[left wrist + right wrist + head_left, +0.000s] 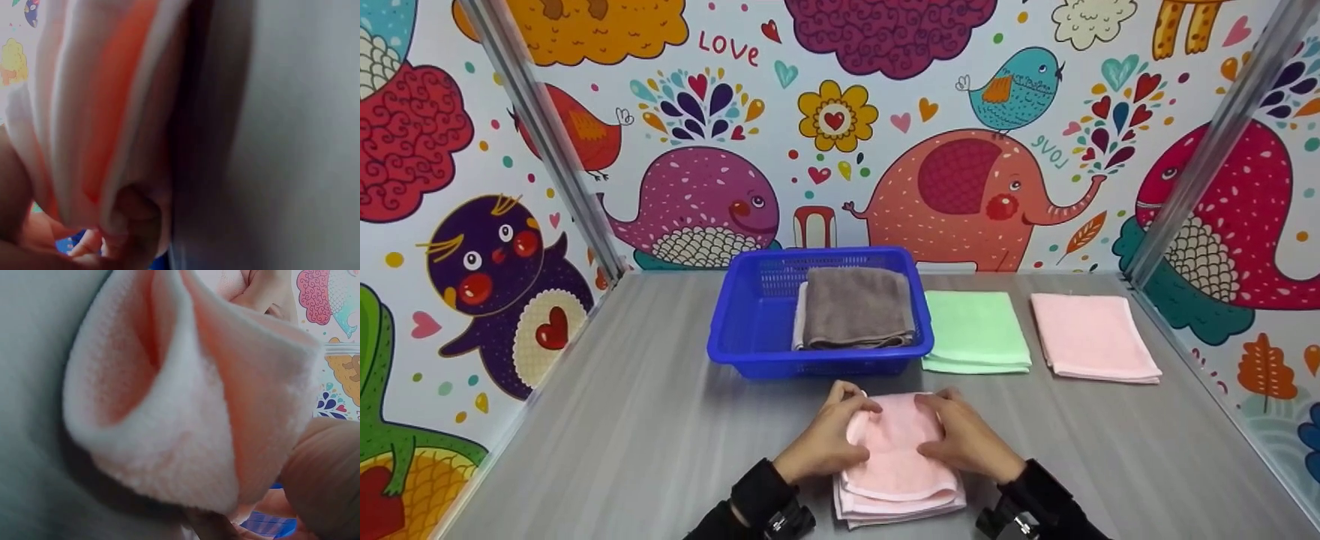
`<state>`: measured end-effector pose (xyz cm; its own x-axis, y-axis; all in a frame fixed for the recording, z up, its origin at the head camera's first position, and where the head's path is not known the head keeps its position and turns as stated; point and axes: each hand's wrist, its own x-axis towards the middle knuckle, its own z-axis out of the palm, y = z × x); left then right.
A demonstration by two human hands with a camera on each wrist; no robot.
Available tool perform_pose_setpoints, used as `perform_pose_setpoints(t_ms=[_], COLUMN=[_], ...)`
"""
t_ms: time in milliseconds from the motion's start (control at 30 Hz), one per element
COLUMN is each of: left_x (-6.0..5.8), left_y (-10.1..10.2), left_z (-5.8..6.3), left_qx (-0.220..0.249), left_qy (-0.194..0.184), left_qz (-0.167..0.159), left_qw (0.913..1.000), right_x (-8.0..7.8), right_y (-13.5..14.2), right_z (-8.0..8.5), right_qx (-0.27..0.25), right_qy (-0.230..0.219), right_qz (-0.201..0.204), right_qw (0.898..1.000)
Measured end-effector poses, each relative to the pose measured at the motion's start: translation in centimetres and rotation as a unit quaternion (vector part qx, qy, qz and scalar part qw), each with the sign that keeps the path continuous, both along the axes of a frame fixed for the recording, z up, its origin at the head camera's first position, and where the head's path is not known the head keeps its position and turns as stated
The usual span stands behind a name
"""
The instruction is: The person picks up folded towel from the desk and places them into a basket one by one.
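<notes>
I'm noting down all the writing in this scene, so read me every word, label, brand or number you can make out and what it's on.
"LOVE": red letters on the patterned back wall.
"LOVE": teal letters, seemingly reversed, on the same wall, above the elephant's trunk.
Left wrist device, right wrist device: pale marks, too small to read.
Basket, held pink towel: none readable.
</notes>
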<state>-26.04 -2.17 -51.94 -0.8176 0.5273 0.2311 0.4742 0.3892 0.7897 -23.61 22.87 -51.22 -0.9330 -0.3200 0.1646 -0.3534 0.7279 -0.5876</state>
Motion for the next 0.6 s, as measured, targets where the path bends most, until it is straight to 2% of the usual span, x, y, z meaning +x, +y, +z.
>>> perform_pose_setpoints(t_ms=[100,233,467,600], left_x=[0.1,0.5,1.4,1.4], left_y=[-0.1,-0.3,-0.9,-1.6], left_z=[0.4,1.6,4.8,6.7], left_qx=[-0.009,-0.009,0.029,0.044], left_qy=[0.007,0.017,0.079,0.119], left_qz=[0.001,-0.007,-0.037,-0.031], left_qw=[0.9999,0.9998,0.9958,0.9914], right_x=[0.0,0.3,1.7,2.0], right_y=[0.0,0.1,0.6,0.0], right_z=[0.5,2.1,5.7,7.2], right_qx=[-0.001,-0.008,-0.046,-0.067], right_qy=[0.006,0.011,0.026,0.041], right_qz=[0.005,0.009,0.015,0.007], right_qw=[1.0,1.0,0.998,0.997])
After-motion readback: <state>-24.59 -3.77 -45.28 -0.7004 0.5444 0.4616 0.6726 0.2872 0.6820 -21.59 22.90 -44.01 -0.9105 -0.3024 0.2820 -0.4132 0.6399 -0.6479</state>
